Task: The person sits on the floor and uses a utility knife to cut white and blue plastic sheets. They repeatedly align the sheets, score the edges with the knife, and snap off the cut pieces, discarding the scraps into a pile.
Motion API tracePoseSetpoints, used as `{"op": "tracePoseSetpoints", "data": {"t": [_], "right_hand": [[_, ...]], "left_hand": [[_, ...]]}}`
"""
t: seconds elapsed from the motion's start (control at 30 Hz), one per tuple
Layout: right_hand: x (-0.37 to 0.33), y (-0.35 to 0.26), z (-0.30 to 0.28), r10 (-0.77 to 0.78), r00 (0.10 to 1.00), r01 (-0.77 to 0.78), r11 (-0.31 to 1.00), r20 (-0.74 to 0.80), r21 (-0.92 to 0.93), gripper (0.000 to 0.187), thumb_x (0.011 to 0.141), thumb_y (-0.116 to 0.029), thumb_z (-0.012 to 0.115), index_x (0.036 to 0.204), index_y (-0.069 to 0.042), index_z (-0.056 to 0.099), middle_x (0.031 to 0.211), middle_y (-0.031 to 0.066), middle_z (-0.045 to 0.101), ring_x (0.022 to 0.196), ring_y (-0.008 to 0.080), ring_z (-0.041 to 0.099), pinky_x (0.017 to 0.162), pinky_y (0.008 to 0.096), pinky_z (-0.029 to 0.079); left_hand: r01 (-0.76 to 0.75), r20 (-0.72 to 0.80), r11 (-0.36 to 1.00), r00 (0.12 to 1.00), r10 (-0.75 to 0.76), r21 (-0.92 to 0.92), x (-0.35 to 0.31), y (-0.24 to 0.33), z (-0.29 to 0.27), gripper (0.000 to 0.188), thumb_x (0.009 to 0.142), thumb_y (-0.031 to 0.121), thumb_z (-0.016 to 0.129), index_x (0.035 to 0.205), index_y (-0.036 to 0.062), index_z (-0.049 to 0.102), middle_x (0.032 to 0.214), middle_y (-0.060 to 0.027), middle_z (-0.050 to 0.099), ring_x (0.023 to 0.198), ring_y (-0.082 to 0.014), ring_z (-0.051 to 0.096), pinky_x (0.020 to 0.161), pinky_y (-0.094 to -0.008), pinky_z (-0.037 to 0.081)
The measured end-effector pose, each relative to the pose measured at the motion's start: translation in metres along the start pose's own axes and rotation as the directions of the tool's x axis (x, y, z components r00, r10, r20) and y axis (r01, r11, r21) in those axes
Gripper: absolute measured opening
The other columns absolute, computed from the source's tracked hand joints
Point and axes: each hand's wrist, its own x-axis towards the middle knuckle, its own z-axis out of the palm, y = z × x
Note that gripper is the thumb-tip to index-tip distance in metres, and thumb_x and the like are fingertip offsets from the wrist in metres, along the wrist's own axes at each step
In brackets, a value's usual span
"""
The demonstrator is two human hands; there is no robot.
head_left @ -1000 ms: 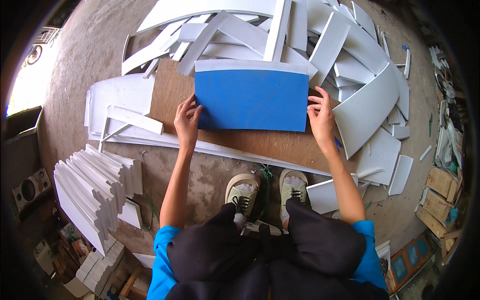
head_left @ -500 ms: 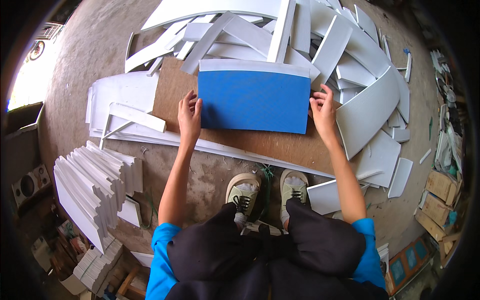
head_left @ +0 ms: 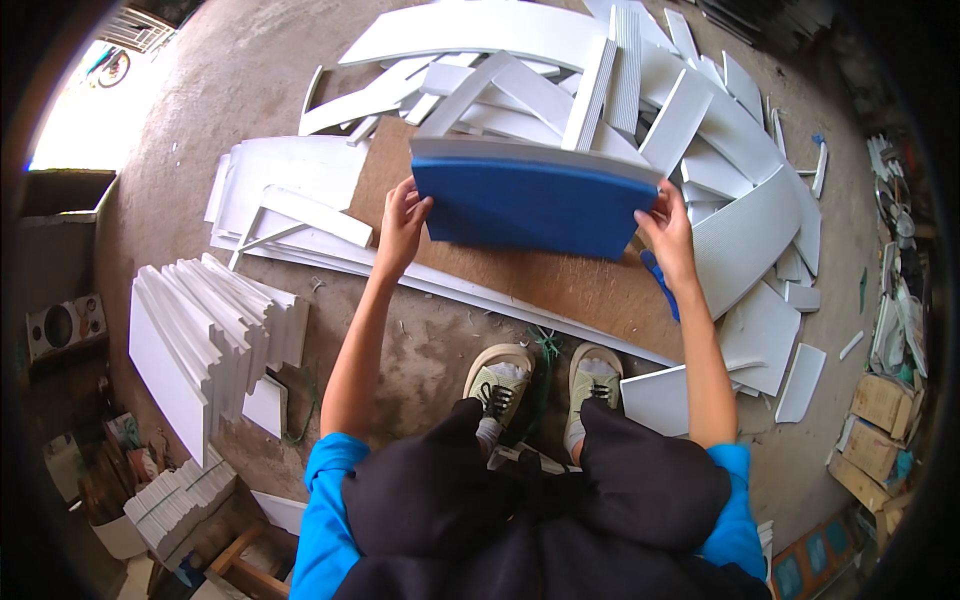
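Between my hands a blue panel [head_left: 530, 205] with a white strip along its far edge is tilted up over the brown board [head_left: 560, 290]. My left hand [head_left: 403, 228] has its fingers closed on the panel's left edge. At the right edge, near the far corner, my right hand [head_left: 668, 232] grips it with fingers and thumb. A slim blue object [head_left: 660, 284], whose kind I cannot make out, lies on the board next to my right wrist and is partly hidden by it.
White panels and strips [head_left: 480, 35] lie heaped beyond the board and to its right. White sheets [head_left: 240, 210] lie under the board. On the left stands a row of white panels [head_left: 185, 350]. Cardboard boxes [head_left: 880, 410] line the right side. My shoes [head_left: 500, 385] are near the board.
The blue panel has been lifted and tilted, its far edge raised, with both hands now gripping its sides. The slim blue object has come into sight by my right wrist. The view has shifted slightly.
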Motion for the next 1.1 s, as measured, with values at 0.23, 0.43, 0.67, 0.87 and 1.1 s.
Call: {"op": "tracePoseSetpoints", "data": {"t": [0.23, 0.43, 0.67, 0.87, 1.1], "right_hand": [[-0.051, -0.015, 0.010, -0.390, 0.919, 0.391, 0.889, 0.055, -0.238, 0.044, 0.074, 0.010, 0.056, 0.115, -0.004, 0.047, 0.108, 0.0126, 0.050, 0.102, 0.0281, 0.051, 0.088, 0.0340, 0.043], [-0.055, -0.018, 0.015, -0.471, 0.875, 0.478, 0.799, 0.114, -0.365, 0.041, 0.075, 0.008, 0.055, 0.114, -0.003, 0.046, 0.106, 0.0139, 0.049, 0.101, 0.0324, 0.049, 0.088, 0.0361, 0.040], [-0.051, 0.002, 0.017, -0.485, 0.854, 0.519, 0.816, 0.188, -0.253, 0.040, 0.079, 0.004, 0.055, 0.117, -0.001, 0.041, 0.105, 0.0188, 0.053, 0.100, 0.0357, 0.051, 0.084, 0.0381, 0.041], [-0.051, 0.020, 0.010, -0.305, 0.935, 0.350, 0.872, 0.180, -0.343, 0.039, 0.080, 0.001, 0.056, 0.115, 0.002, 0.039, 0.102, 0.0216, 0.054, 0.095, 0.0342, 0.054, 0.080, 0.0349, 0.043], [-0.039, 0.005, -0.003, -0.148, 0.982, 0.144, 0.989, 0.119, 0.042, 0.042, 0.081, -0.005, 0.060, 0.117, 0.000, 0.039, 0.103, 0.0111, 0.056, 0.090, 0.0175, 0.056, 0.078, 0.0277, 0.046]], "left_hand": [[-0.168, -0.061, 0.974, 0.982, 0.179, 0.154, -0.043, 0.025, -0.011, 0.036, 0.086, -0.006, 0.045, 0.121, -0.0013, 0.038, 0.111, -0.0128, 0.051, 0.104, -0.0171, 0.050, 0.086, -0.0294, 0.043], [-0.229, -0.102, 0.965, 0.965, 0.243, 0.128, -0.054, 0.009, -0.008, 0.039, 0.086, -0.006, 0.043, 0.124, -0.0020, 0.035, 0.114, -0.0142, 0.048, 0.107, -0.0194, 0.049, 0.088, -0.0294, 0.042], [-0.206, -0.205, 0.957, 0.947, 0.248, 0.207, -0.061, -0.005, 0.005, 0.024, 0.087, -0.004, 0.044, 0.111, -0.0051, 0.043, 0.100, -0.0140, 0.049, 0.089, -0.0210, 0.054, 0.076, -0.0262, 0.043], [-0.210, -0.218, 0.933, 0.935, 0.279, 0.294, -0.062, 0.003, 0.008, 0.025, 0.087, -0.002, 0.046, 0.112, -0.0028, 0.045, 0.100, -0.0124, 0.052, 0.089, -0.0206, 0.055, 0.078, -0.0264, 0.044], [-0.304, -0.179, 0.918, 0.918, 0.354, 0.257, -0.025, 0.080, -0.018, 0.040, 0.089, 0.010, 0.049, 0.127, 0.0036, 0.039, 0.120, -0.0146, 0.050, 0.115, -0.0231, 0.045, 0.096, -0.0346, 0.036]]}}
